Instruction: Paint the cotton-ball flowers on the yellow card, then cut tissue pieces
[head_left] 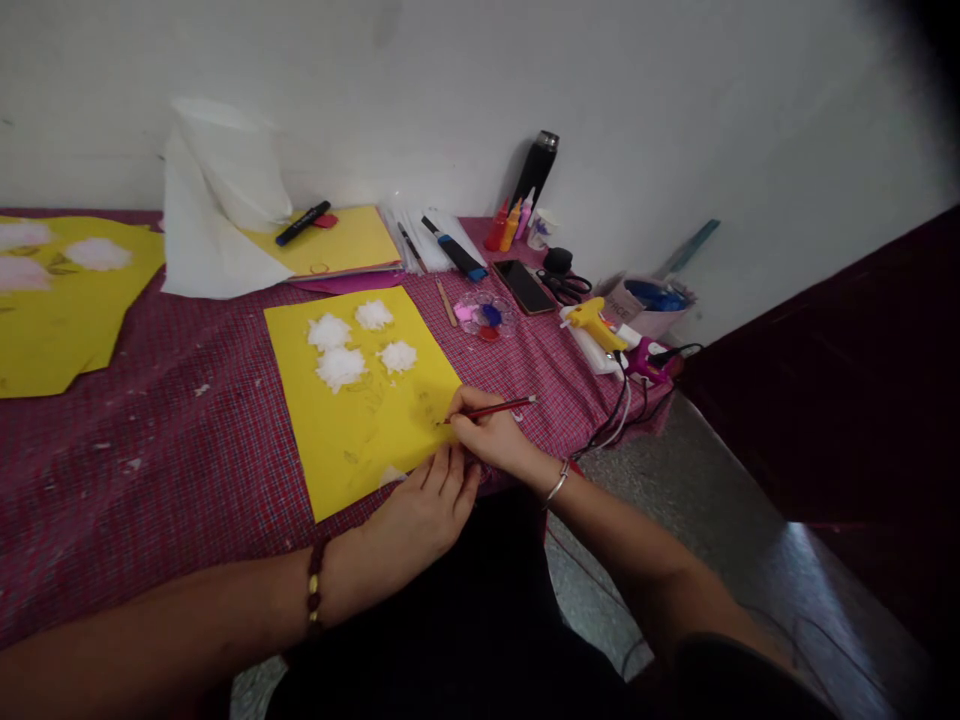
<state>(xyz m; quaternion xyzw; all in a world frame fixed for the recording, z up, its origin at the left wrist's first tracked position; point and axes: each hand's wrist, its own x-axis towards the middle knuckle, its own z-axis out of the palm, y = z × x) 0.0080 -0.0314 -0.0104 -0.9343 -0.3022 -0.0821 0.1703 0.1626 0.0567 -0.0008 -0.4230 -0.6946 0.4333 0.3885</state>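
A sheet of yellow paper (330,420) lies on the table, with several fluffy white tufts (341,368) on its upper part and faint pencil-like marks lower down. My right hand (487,432) is closed around a red and black pencil (499,406), its tip touching the sheet near the right edge. Stretched out flat, my left hand (427,505) rests at the sheet's near edge, fingers close beside my right hand. A small whitish scrap (391,475) lies by those fingers.
Behind the sheet are a palette with paint (487,316), a phone (523,286), scissors (566,287), a black flask (536,165) and paint bottles (511,226). A yellow glue gun (596,322) and corded power strip (651,362) sit right. Another yellow sheet (60,330) lies left.
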